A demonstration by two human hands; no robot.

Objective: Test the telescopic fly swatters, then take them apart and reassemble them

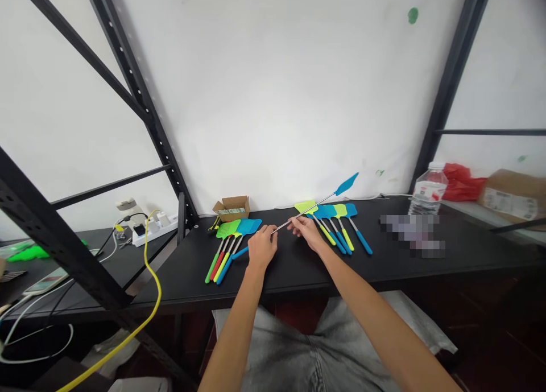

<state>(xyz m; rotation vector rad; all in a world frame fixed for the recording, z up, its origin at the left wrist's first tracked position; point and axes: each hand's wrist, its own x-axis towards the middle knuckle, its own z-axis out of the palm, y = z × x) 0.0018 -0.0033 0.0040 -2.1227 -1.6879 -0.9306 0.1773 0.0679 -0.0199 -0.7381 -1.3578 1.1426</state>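
A blue fly swatter [347, 184] with a thin metal shaft is held aslant above the black table, its head up to the right. My left hand [262, 246] is closed around it near the blue handle, which sticks out to the left. Farther up, the fingers of my right hand [305, 230] pinch the metal shaft. Left of my left hand lie several fly swatters with green and blue heads [248, 226] and green, red, yellow and blue handles. Beyond my right hand, more swatters with yellow-green and blue heads [327, 211] lie fanned out, handles toward me.
An opened small cardboard box [232, 207] stands at the wall behind the left swatters. A clear plastic bottle [428, 188] stands at the right, near a brown package [512, 196]. Black shelf posts [145, 113] flank the table; a yellow cable [158, 289] hangs at the left.
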